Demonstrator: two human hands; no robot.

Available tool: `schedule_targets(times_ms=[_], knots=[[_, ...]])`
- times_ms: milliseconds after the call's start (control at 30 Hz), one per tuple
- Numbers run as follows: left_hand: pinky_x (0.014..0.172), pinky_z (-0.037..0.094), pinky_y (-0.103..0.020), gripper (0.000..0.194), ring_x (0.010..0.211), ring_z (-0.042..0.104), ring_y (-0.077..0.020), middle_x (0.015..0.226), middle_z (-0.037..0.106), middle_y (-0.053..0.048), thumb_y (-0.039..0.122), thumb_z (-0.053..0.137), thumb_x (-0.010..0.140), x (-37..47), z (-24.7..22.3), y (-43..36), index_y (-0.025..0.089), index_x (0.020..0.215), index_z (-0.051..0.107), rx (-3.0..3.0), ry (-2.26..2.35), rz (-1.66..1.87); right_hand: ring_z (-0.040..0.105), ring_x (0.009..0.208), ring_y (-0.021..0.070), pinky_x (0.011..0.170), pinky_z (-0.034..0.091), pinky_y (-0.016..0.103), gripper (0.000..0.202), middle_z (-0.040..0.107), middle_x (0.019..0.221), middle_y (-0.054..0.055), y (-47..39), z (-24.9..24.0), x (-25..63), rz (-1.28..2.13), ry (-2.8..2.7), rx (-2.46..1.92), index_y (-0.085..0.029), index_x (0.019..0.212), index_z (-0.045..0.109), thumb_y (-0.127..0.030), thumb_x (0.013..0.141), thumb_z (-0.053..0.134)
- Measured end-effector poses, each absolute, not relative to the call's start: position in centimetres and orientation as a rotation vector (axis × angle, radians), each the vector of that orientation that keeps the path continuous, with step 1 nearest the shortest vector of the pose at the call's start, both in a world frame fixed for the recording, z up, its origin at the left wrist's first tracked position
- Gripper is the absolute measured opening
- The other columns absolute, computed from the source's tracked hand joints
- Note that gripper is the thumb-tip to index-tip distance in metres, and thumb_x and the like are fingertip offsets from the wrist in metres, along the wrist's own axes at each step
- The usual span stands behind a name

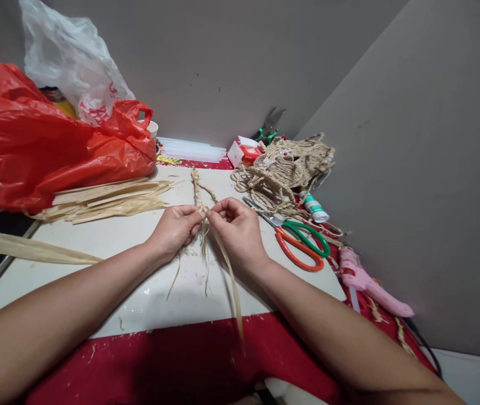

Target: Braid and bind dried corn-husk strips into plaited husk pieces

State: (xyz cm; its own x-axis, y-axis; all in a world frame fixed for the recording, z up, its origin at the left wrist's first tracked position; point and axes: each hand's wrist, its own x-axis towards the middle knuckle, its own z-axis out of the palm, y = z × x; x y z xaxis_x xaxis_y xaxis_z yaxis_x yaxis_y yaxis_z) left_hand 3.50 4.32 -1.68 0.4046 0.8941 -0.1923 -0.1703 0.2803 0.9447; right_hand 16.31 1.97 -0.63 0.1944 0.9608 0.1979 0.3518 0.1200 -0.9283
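Note:
My left hand [176,229] and my right hand [238,229] meet above the white board [164,298]. Both are closed, pinching a braided straw piece [196,188] at its lower end, fingertips nearly touching. The braid's upper part lies on the board beyond my fingers, with a thinner cord branching right behind my right hand. Loose fibres hang below my fingertips, and one long flat strip [232,275] trails from my right hand past the board's front edge. Just right of my right hand lie scissors [303,244] with green and orange handles.
Dry husk strips [113,199] lie at the left beside a red plastic bag [54,152]. A heap of braided cord [290,166] sits at the back right. Farther right are a white-and-green tube [315,208] and a pink glue gun [370,287]. Grey walls stand behind.

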Motion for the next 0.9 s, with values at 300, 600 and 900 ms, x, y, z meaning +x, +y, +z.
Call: schedule_targets(times_ms=[300,600,900], knots=[[0.035,0.009,-0.02,0.023,0.032,0.022,-0.0016,0.041,0.037,0.007,0.027,0.06,0.072,3.5,-1.5,4.3,0.016,0.057,0.046,0.954,0.86,0.838,0.045,0.048,0.0092,0.048,0.036,0.022,0.007,0.051,0.054,-0.003,2.1,-1.3,16.3,0.636,-1.424,-1.458,-0.018,0.064,0.051,-0.022,0.069,0.054],[0.035,0.013,-0.021,0.036,0.031,0.026,-0.0029,0.04,0.036,0.006,0.036,0.059,0.076,3.4,-2.2,4.5,0.016,0.05,0.043,1.013,0.859,0.875,0.053,0.057,0.0126,0.057,0.042,0.024,0.015,0.062,0.062,0.001,1.8,-1.3,16.4,0.621,-1.54,-1.407,-0.015,0.067,0.064,-0.025,0.075,0.056],[0.038,0.017,-0.019,0.026,0.034,0.026,-0.0027,0.04,0.035,0.007,0.033,0.061,0.075,3.5,-1.4,4.4,0.014,0.059,0.052,1.003,0.944,0.908,0.06,0.068,0.0171,0.064,0.045,0.028,0.018,0.068,0.076,0.005,1.5,1.8,17.7,0.541,-1.598,-1.406,-0.016,0.081,0.07,-0.027,0.078,0.055]])
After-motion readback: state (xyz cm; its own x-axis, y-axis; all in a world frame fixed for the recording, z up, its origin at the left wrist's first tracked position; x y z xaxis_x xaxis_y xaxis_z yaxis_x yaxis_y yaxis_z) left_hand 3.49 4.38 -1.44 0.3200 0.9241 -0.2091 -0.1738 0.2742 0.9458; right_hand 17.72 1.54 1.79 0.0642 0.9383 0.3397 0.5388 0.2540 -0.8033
